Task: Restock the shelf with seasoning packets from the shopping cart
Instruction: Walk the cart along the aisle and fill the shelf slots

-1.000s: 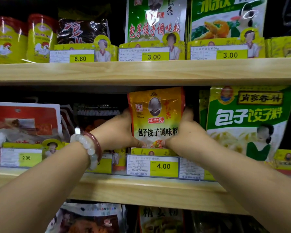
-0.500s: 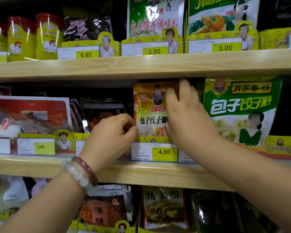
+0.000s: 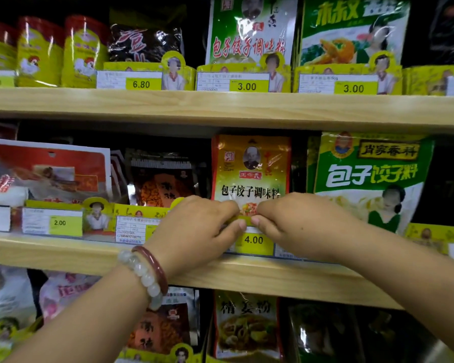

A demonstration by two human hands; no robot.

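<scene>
A yellow and red seasoning packet [image 3: 250, 166] stands upright on the middle wooden shelf [image 3: 247, 279], behind a yellow price strip marked 4.00 [image 3: 254, 241]. My left hand [image 3: 194, 231], with bead bracelets on the wrist, and my right hand [image 3: 299, 224] meet at the packet's lower edge. Both have their fingers curled against the packet's bottom and their thumbs on the front of the strip, pinching there. The packet's bottom edge is hidden by my fingers. The shopping cart is out of view.
A large green packet [image 3: 370, 174] stands right of the yellow one, and a dark packet [image 3: 163, 179] left of it. The upper shelf [image 3: 220, 106] hangs close above the packet top. More packets [image 3: 247, 326] fill the shelf below.
My hands left the packet's sides and came down to its lower edge, meeting over the price strip. The packet now stands upright and fully visible on the shelf.
</scene>
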